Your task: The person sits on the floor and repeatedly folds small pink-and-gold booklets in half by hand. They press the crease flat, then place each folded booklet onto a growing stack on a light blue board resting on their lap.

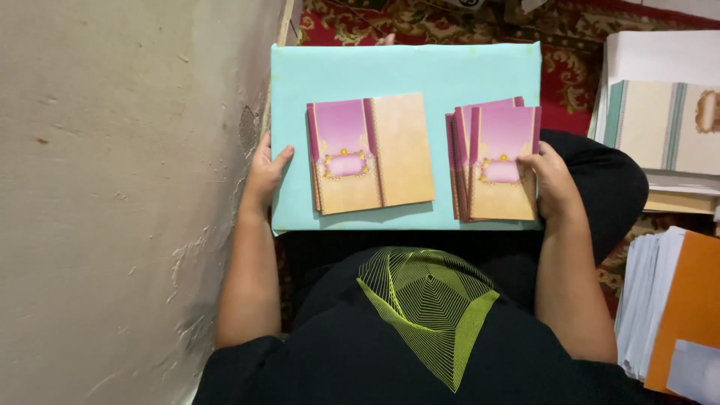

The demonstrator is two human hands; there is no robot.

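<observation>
Looking straight down on a light blue board resting across the person's lap, with a plaster wall close on the left. The left hand grips the board's left edge, thumb on top, fingers curled out of sight underneath. The right hand lies open and flat, fingertips pressing on the right stack of cards, a fanned pile of pink and tan folded cards near the board's right edge. Well apart from it, toward the middle-left of the board, sits the left stack of cards, its top card opened out to show a pink panel with a gold frame and a plain tan panel; no hand touches it. Off to the right, on a red patterned carpet, sit more paper piles, and an orange folder lies over white sheets.
</observation>
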